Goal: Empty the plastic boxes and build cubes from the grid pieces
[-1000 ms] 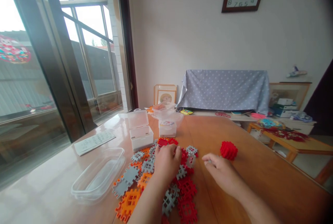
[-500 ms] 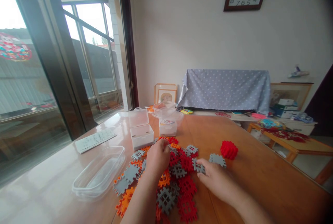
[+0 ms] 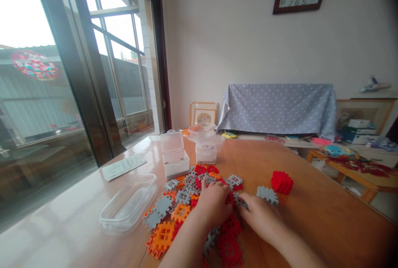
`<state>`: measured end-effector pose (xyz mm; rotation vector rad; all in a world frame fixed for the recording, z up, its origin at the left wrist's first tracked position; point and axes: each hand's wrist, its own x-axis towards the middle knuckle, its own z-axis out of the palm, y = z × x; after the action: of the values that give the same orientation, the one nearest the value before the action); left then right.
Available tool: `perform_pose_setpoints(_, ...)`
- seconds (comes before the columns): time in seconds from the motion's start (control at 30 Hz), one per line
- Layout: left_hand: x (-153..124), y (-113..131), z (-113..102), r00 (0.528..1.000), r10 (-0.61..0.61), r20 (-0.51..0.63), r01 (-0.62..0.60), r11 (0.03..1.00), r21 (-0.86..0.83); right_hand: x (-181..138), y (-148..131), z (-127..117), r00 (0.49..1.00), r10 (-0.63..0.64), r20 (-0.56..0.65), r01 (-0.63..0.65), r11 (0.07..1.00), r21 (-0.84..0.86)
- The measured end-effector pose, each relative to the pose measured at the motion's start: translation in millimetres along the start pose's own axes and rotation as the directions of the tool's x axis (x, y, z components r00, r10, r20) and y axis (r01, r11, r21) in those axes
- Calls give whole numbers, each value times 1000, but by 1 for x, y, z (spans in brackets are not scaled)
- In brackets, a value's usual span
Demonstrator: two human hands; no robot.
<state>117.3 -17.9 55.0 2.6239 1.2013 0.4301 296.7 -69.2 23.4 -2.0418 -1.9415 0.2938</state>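
Observation:
A pile of grey, orange and red notched plastic building tiles, among them an orange tile (image 3: 161, 238) and a red tile (image 3: 230, 249), covers the table's middle. Over the pile lies my left hand (image 3: 214, 203), back up, its fingers apart and resting on red and grey tiles; the fingertips are partly hidden. Just to the right, my right hand (image 3: 258, 216) pinches a grey windowed tile (image 3: 240, 201) between thumb and fingers. Beyond it lie a flat grey tile (image 3: 267, 195) and a red stack of tiles (image 3: 282, 182).
Left of the pile sits a clear plastic tub (image 3: 129, 205). Behind the pile stand an open lidded box (image 3: 176, 164) and another clear box (image 3: 206, 154). A printed sheet (image 3: 124, 167) lies near the window side. The wooden table (image 3: 311, 218) reaches right toward a low bench (image 3: 351, 172).
My left hand has moved right and nearer my right hand, from the far part of the pile, its fingers now spread. My right hand keeps the grey tile. The view has shifted slightly left.

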Motion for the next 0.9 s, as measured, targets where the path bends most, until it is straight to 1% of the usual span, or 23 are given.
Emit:
perform_pose_setpoints(0.13, -1, 1, -5, 999, 36, -16, -36, 999, -1, 1, 2, -1, 1000, -3, -13, 3, 1000, 19)
perform_pose_setpoints(0.2, -1, 2, -7, 997, 68, -22, -68, 998, -14, 2, 1, -3, 999, 6, -37, -6, 1000, 10)
perform_pose_setpoints(0.27, 0, 3, -9, 996, 73, -44, -75, 997, -27, 2, 1, -4, 997, -5, -73, 6, 1000, 8)
perform_pose_setpoints(0.37, 2, 1, -11, 993, 27, -117, -35, 997, -66, 2, 2, -7, 988, -36, -152, 45, 997, 61)
perform_pose_setpoints(0.43, 3, -4, -12, 984, -27, -177, 7, 994, -112, 2, 4, -7, 980, -32, -198, 56, 991, 122)
perform_pose_setpoints(0.5, 5, -12, -13, 960, -125, -249, 87, 984, -157, 2, 6, -5, 973, -24, -228, 68, 980, 185)
perform_pose_setpoints(0.53, 6, -17, -14, 939, -186, -289, 137, 974, -182, 2, 7, -4, 969, -24, -247, 80, 973, 217)
perform_pose_setpoints(0.6, 7, -28, -15, 878, -308, -367, 224, 941, -255, 2, 7, 0, 959, -30, -281, 117, 948, 296)
perform_pose_setpoints(0.67, 9, -38, -17, 823, -392, -411, 251, 900, -357, 1, 4, 4, 955, -66, -290, 177, 908, 379)
perform_pose_setpoints(0.77, 9, -47, -19, 784, -459, -417, 270, 858, -437, -1, -4, 7, 955, -155, -253, 255, 863, 436)
perform_pose_setpoints(0.83, 10, -49, -19, 772, -467, -431, 286, 861, -421, -4, -10, 6, 960, -188, -209, 263, 864, 430)
perform_pose_setpoints(0.9, 10, -49, -18, 767, -460, -447, 289, 870, -399, -8, -13, 2, 969, -198, -150, 243, 877, 415)
